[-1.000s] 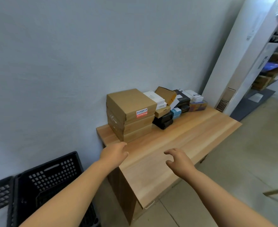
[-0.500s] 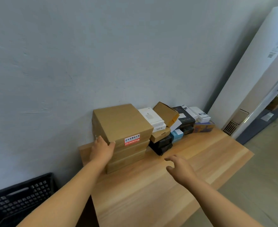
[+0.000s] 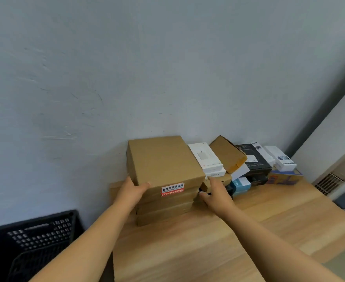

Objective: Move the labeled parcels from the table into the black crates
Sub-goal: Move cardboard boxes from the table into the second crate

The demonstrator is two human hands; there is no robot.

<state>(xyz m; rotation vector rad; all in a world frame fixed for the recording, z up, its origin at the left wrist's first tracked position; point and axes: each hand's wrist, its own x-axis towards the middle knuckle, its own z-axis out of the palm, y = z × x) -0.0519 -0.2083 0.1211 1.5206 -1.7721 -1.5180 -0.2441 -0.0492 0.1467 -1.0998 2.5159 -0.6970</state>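
Note:
A stack of three flat brown cardboard parcels (image 3: 163, 159) stands at the table's back left corner against the wall; the top one bears a red and white label (image 3: 172, 189) on its front edge. My left hand (image 3: 132, 190) grips the left front corner of the top parcel, thumb on its lid. My right hand (image 3: 215, 192) is at the stack's right side, fingers spread, touching the boxes there. Whether it holds anything is unclear. A black crate (image 3: 31, 241) sits on the floor at the lower left.
Smaller boxes lie along the wall to the right: white ones (image 3: 205, 157), a tilted brown one (image 3: 227, 153), black ones (image 3: 253, 159), a blue one (image 3: 241, 185). The wooden table (image 3: 208, 241) stretches toward me. A white unit (image 3: 338, 171) stands at the right.
My left hand has settled on the top parcel's left corner. My right hand has moved forward from mid-table to the stack's right side. The view has come closer to the stack.

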